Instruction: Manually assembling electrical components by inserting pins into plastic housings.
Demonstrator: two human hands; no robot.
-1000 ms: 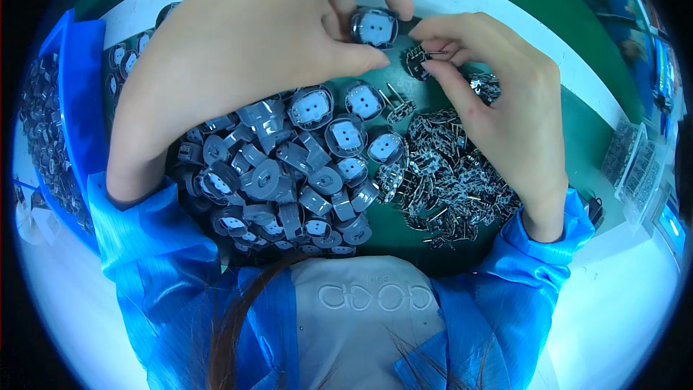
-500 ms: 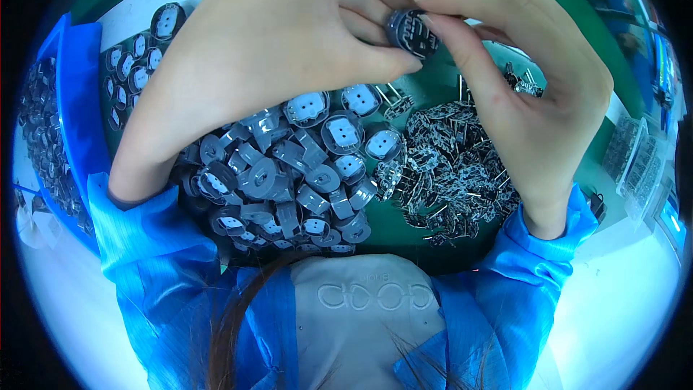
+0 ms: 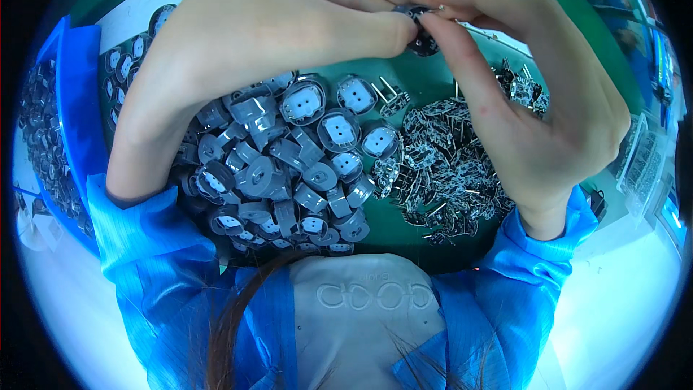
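Observation:
My left hand [image 3: 289,32] is closed round a small round dark housing [image 3: 424,42] at the top centre, its thumb pressed on the near side. A dark circuit board with white marks shows in the housing's face, partly covered by fingers. My right hand [image 3: 534,79] pinches at the housing's right edge, thumb and forefinger around a thin metal pin [image 3: 437,9]; what the pin belongs to is hidden. Below the left forearm lies a heap of grey round housings [image 3: 274,173], several with pale two-holed faces. Nearest my right hand is a pile of small circuit boards with metal pins [image 3: 455,166].
A blue bin [image 3: 78,94] full of dark parts stands at the left. More pale-faced housings [image 3: 124,68] lie beside it. One pinned board [image 3: 393,96] sits apart on the green mat [image 3: 426,83]. Clear plastic trays [image 3: 635,162] are at the right edge.
Both hands have shifted slightly up, and the right hand also a little rightward. The left thumb now covers more of the housing, and a metal pin shows between the right fingertips.

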